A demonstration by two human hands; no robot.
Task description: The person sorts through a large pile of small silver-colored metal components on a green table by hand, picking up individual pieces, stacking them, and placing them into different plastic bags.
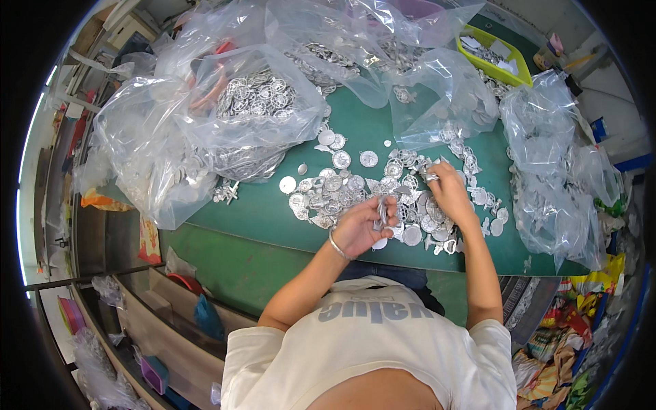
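A heap of round silver metal medallions (pixel 342 191) lies on the green table (pixel 260 212) in front of me. My left hand (pixel 362 225), with a bracelet on the wrist, is closed around a small stack of these silver pieces (pixel 380 217), palm turned up. My right hand (pixel 447 188) rests on the right part of the heap and pinches one silver piece (pixel 432 177) between its fingertips.
Large clear plastic bags (pixel 225 109) holding more silver pieces crowd the far left and middle of the table. Crumpled clear bags (pixel 553 164) lie at the right. A yellow-green tray (pixel 493 56) stands at the far right. Colourful wrappers (pixel 574 355) lie on the floor.
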